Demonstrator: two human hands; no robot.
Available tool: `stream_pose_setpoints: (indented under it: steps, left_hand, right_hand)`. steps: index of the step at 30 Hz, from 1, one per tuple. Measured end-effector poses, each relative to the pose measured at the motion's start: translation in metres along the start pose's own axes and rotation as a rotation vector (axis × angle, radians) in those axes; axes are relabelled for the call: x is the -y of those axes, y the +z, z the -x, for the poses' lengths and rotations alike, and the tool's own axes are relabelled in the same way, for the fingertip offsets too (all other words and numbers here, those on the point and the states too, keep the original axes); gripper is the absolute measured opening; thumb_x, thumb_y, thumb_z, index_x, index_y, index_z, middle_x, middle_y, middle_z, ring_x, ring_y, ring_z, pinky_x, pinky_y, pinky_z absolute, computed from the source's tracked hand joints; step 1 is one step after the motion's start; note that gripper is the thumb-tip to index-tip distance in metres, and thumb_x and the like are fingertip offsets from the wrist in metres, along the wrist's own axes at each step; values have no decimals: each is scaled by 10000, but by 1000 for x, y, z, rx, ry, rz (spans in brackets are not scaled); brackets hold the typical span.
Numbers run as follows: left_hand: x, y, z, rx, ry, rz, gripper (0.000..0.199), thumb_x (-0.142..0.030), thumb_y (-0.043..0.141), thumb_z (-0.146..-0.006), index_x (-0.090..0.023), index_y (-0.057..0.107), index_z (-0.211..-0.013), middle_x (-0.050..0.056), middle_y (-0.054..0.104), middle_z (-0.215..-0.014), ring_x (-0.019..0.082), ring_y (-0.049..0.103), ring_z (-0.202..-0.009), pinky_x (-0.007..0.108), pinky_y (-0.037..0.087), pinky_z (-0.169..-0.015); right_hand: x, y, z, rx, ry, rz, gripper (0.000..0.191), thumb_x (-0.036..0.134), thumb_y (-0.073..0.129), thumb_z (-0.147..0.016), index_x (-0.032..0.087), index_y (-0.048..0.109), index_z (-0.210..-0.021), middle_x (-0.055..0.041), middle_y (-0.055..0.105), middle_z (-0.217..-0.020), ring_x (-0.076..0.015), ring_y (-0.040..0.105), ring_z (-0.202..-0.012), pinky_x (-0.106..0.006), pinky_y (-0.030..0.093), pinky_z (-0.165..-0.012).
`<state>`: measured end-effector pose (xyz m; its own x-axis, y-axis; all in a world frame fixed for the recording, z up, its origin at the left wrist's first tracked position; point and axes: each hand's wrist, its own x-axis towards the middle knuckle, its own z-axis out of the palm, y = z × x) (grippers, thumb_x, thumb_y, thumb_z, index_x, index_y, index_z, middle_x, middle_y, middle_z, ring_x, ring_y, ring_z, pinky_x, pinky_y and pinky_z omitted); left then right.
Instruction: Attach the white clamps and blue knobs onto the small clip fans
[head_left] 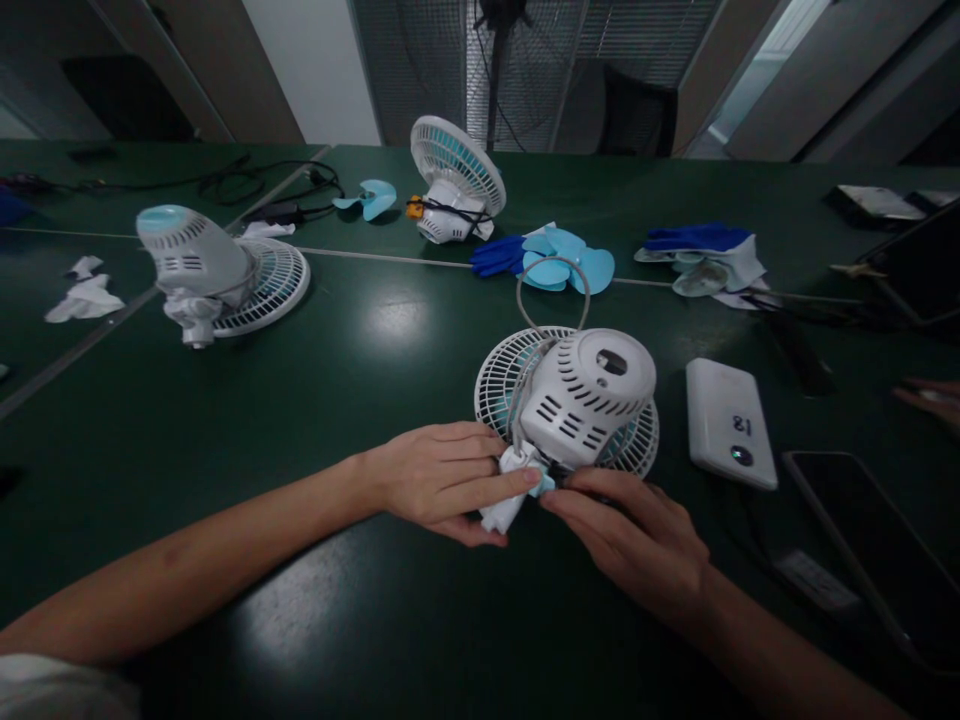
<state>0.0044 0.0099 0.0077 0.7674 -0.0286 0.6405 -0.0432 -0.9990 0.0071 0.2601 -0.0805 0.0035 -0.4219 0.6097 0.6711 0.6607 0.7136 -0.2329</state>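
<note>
A white fan (585, 400) lies grille-down on the dark green table (337, 400), its vented motor housing facing up and a grey cord looping behind it. My left hand (450, 483) is closed around the white clip part at the fan's near side, with a finger across its top. On the right, my right hand (637, 535) has its thumb and fingers pressed together at a small light blue piece (541, 484) on that clip, just below the housing. Whatever sits between those fingertips is mostly hidden.
Another fan (199, 260) lies at left, and a third (450, 180) stands at the back. Behind the near fan are blue blades (568, 260) and gloves (701, 255). A white power bank (730, 420) and a phone (874, 545) lie at right; another person's hand (930, 397) shows there.
</note>
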Motion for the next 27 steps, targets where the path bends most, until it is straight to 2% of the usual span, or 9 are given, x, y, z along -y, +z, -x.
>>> stream_pose_setpoints:
  steps: [5,10,15,18,20,27]
  left_hand:
    - [0,0,-1,3,20,-14,575,-449,636,-955,20,568,-1279,96,709,-844,235,701,-888,359,605,-874]
    - [-1,1,-1,3,11,-11,530,-456,569,-994,-15,569,-1288,85,714,-831,218,708,-893,341,602,-875]
    - [0,1,-2,-14,16,3,526,-440,599,-977,5,583,-1257,85,706,-817,232,702,-876,349,601,-868]
    - [0,0,-2,-8,14,3,529,-435,605,-973,4,582,-1266,86,706,-821,233,701,-887,351,602,-866]
    - [0,0,-2,-6,12,-4,527,-434,602,-974,-2,581,-1275,85,706,-824,229,703,-896,346,602,-873]
    - [-1,0,-1,11,9,-27,504,-457,563,-992,-42,590,-1278,80,719,-845,213,711,-916,335,606,-898]
  right_hand:
    - [1,1,0,-29,-3,6,193,128,653,-957,239,703,-1106,7,735,-968,-90,716,-828,-178,583,-746]
    - [1,2,-2,-37,-37,15,201,110,670,-940,207,694,-1114,-7,725,-967,-88,694,-839,-185,565,-758]
    - [-8,1,1,23,-111,-27,271,88,686,-912,151,679,-1175,-50,710,-992,-111,687,-877,-208,574,-757]
    - [-11,0,2,25,-139,-4,310,57,692,-901,153,677,-1195,-41,725,-1002,-108,694,-880,-209,574,-801]
    - [-11,0,1,-2,-121,9,275,72,704,-899,152,686,-1161,-28,737,-969,-103,701,-841,-205,574,-799]
    - [2,2,-6,-39,-3,1,86,143,687,-928,176,692,-1007,0,732,-835,-88,699,-713,-203,539,-654]
